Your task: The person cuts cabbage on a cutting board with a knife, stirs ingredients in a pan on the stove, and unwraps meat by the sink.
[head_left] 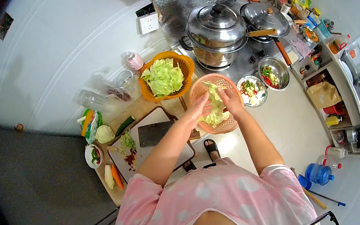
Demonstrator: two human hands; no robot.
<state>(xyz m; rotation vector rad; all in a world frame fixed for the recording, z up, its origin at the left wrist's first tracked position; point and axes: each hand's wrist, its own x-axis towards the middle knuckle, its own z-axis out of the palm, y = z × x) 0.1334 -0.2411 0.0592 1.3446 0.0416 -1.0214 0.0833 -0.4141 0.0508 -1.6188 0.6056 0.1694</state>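
Observation:
A pink mesh basket [236,122] sits in front of me, with pale green cabbage leaves [214,117] inside. Both my hands are at the basket's opening, on either side of the leaves. My left hand [200,108] has its fingers against the leaves on the left. My right hand [231,101] has its fingers bent around leaves on the right. An orange basket [188,67] up to the left holds more torn cabbage [163,77]. A cleaver [155,134] lies on the white cutting board [146,152] by my left forearm.
A steel pot [217,32] and a lidded pan [266,20] are on the stove. Two steel bowls [279,68] with chopped peppers stand right of the pink basket. A carrot [117,177], white radish [109,176] and small white bowl [89,158] are at the left. Shelves [350,101] stand at the right.

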